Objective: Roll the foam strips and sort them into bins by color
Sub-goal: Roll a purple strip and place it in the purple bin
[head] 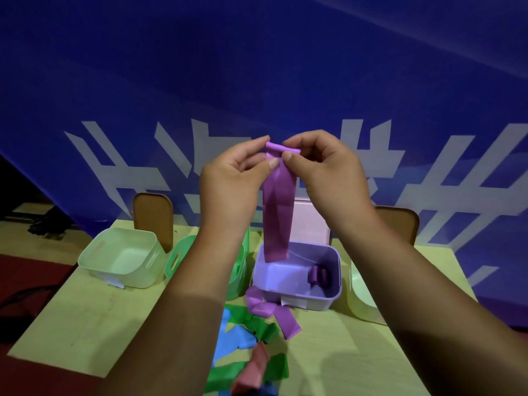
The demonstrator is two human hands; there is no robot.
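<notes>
A purple foam strip [277, 212] hangs in the air above the table, its top end curled over. My left hand [234, 178] and my right hand [323, 170] both pinch that top end between thumb and fingers. Below the strip stands the purple bin [297, 281] with one rolled purple strip [318, 275] inside. Another loose purple strip [271, 311] lies in front of that bin. A pile of green, blue and pink strips [251, 355] lies on the table near me.
A pale green bin [123, 258] stands at the left, a brighter green bin [183, 255] sits behind my left forearm, and another pale bin [363, 298] is at the right. Brown lids [153, 218] and a pink lid [311, 221] lean at the back against a blue banner.
</notes>
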